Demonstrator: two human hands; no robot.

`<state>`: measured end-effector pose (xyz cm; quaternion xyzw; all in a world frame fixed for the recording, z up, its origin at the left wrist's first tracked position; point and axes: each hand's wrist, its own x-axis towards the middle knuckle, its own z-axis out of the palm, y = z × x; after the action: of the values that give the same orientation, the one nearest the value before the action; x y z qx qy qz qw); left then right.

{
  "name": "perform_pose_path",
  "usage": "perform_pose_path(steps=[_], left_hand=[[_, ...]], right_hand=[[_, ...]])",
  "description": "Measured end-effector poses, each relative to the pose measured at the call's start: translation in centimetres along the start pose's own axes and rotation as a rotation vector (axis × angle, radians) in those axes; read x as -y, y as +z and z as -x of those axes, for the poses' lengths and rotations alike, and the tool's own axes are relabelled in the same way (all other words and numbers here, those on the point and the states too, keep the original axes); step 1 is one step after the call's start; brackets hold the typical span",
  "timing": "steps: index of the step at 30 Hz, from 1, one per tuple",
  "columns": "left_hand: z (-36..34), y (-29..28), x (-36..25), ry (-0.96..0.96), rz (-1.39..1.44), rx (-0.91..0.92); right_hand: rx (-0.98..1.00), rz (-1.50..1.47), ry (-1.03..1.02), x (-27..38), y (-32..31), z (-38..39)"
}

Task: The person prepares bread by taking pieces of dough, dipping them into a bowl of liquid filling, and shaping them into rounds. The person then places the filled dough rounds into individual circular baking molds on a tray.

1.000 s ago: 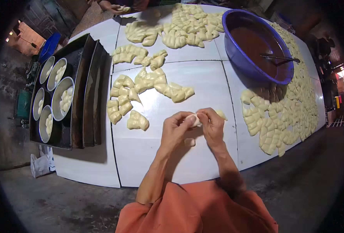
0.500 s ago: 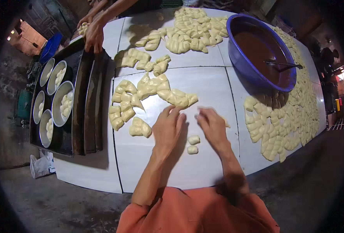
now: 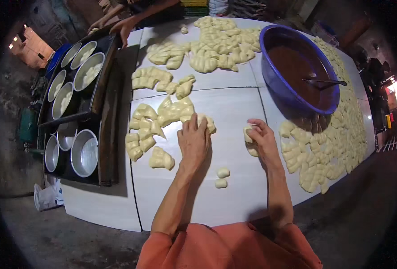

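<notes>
My left hand [image 3: 194, 142] lies with outstretched fingers on the near end of a pale yellow dough strip [image 3: 210, 126]. To its right, my right hand [image 3: 265, 140] pinches a small dough piece [image 3: 248, 133] between thumb and fingers. Just below that piece, another bit of dough [image 3: 252, 150] shows partly behind the hand. Two short dough pieces [image 3: 222, 177] lie on the white table between my forearms. More cut dough [image 3: 141, 130] spreads left of my left hand, with a separate lump [image 3: 161, 158] near my wrist.
At left, a black tray [image 3: 68, 117] of round tins with dough overlaps another tray [image 3: 105, 166] of bare tins; another person's hand [image 3: 124, 29] grips the upper one. A purple basin [image 3: 270, 85] of brown liquid with a spoon stands right, beside a wide dough spread [image 3: 317, 154].
My right hand has moved right and now pinches a dough piece. The dough strip by my left hand looks shorter. The other person has shifted the upper tray away, baring tins below.
</notes>
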<state>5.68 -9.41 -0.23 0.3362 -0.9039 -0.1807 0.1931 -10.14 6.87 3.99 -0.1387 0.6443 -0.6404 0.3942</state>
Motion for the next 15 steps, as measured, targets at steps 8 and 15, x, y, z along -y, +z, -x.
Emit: perform_pose_path(steps=[8,15], left_hand=[[1.9,-2.1,-6.9,0.049,0.866,0.234],[1.7,-3.3,-10.2,-0.285,1.027,0.122]], right_hand=[[0.070,-0.417,0.022,-1.0,0.8,4.2],[-0.097,-0.197,-0.154,-1.2,0.7,5.3]])
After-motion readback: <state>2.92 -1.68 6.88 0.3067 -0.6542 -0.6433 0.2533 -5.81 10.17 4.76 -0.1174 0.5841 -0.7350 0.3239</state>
